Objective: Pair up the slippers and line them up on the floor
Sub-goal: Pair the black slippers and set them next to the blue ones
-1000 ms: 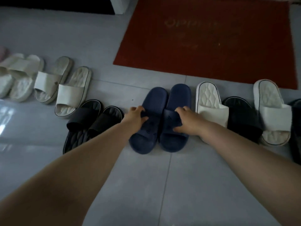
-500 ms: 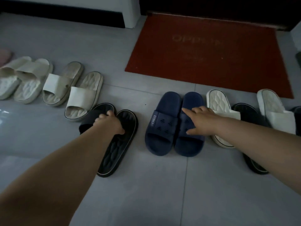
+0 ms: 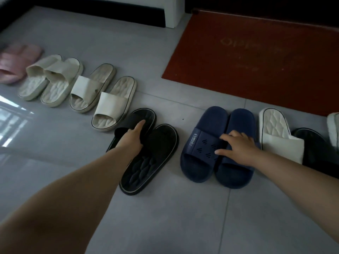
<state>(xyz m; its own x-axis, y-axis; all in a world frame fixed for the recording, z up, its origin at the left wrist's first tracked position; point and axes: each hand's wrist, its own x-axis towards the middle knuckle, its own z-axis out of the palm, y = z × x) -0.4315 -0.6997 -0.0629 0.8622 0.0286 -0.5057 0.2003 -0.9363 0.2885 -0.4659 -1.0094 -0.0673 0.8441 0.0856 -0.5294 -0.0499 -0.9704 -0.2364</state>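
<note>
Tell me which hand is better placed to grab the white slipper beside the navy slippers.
Right. The right hand rests on the navy slippers, directly beside the white slipper. The left hand is at the black slippers, with the navy slippers in between.

Six cream slippers point(image 3: 111, 107), three black point(image 3: 145, 167), two navy point(image 3: 203, 143) (one pink point(image 3: 16, 63)); one mat point(image 3: 256, 61).

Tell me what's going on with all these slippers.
A person is lining up slippers on the grey tiled floor. The left hand is on the strap of one black quilted-sole slipper, its mate alongside; a grip isn't clear. The right hand rests, fingers spread, on the navy blue rubber pair. Cream pairs sit lined up at left; a white slipper and a black one at right look unpaired.
</note>
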